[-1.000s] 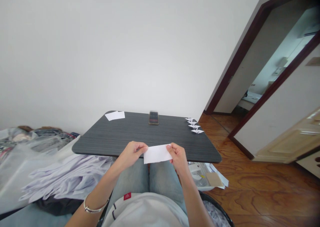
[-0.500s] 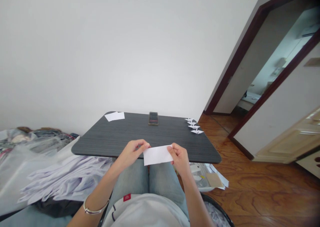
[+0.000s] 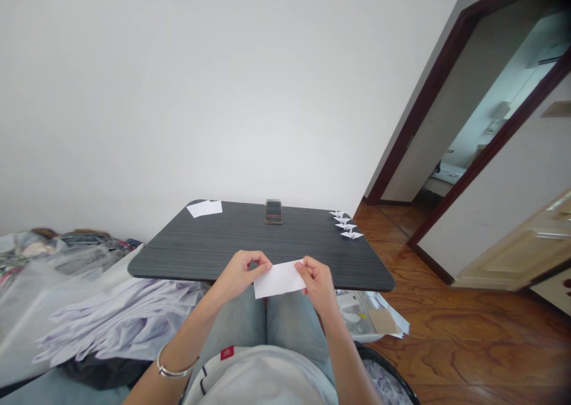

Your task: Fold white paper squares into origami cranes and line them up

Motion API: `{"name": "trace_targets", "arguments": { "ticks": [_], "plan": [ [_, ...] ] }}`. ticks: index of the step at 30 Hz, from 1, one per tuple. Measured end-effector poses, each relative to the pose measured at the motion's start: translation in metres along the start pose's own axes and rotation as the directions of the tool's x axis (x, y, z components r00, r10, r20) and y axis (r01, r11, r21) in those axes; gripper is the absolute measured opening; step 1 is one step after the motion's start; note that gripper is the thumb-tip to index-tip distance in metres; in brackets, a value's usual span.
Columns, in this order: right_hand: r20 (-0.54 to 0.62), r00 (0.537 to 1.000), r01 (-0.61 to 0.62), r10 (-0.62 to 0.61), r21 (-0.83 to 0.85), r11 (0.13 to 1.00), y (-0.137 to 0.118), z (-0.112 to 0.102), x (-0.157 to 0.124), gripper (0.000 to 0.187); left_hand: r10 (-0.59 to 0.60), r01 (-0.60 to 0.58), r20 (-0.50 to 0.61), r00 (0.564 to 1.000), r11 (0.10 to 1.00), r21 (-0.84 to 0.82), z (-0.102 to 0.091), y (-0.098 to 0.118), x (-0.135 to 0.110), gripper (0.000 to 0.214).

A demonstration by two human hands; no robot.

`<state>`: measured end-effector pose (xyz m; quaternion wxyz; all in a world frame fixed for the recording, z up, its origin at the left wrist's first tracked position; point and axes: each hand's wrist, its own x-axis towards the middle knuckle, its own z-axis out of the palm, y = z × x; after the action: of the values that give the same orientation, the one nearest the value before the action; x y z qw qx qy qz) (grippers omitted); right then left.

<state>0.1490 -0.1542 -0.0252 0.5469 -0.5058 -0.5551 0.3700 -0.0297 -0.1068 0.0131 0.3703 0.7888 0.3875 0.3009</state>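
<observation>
A white rectangular piece of paper (image 3: 279,279) is held in the air over the near edge of the dark table (image 3: 232,238), just above my lap. My left hand (image 3: 244,271) pinches its upper edge toward the left, thumb and forefinger forming a ring. At the paper's right end, my right hand (image 3: 316,279) grips it with the thumb on top. The fingers behind the paper are hidden. Several folded paper cranes (image 3: 345,226) stand in a row along the table's right side. Flat white sheets of paper (image 3: 204,208) lie at the far left corner.
A phone on a stand (image 3: 273,212) is at the table's far edge by the wall. Left of the table lie heaped white cloth (image 3: 120,322) and plastic bags. On the right, under the table edge, a box (image 3: 363,319) holds papers, beside a dark-rimmed bin (image 3: 388,381).
My left hand has slid right along the paper's upper edge, nearer to my right hand. The paper has tilted a little and shifted slightly left.
</observation>
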Motion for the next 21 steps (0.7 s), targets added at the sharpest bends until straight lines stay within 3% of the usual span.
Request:
{"name": "trace_targets", "arguments": {
  "ticks": [10,14,17,21],
  "plan": [
    [-0.035,0.999,-0.03,0.031,0.029,0.999,0.006,-0.005,0.002,0.032,-0.046,0.046,0.003,0.999,0.999,0.009,-0.016,-0.012,-0.005,0.028],
    [-0.05,0.999,-0.017,0.019,0.045,0.999,0.007,-0.006,0.002,0.032,-0.045,0.043,-0.035,0.998,0.997,-0.058,-0.02,-0.019,-0.005,0.028],
    [-0.04,0.999,-0.02,0.022,0.042,0.999,0.006,-0.004,0.001,0.031,-0.04,0.031,-0.08,0.996,0.993,-0.113,-0.016,-0.017,-0.004,0.029],
    [0.016,0.999,-0.034,0.033,0.051,0.998,0.003,0.002,-0.001,0.031,-0.023,0.024,0.016,1.0,0.997,-0.073,-0.001,-0.005,-0.001,0.03]
  ]
}}
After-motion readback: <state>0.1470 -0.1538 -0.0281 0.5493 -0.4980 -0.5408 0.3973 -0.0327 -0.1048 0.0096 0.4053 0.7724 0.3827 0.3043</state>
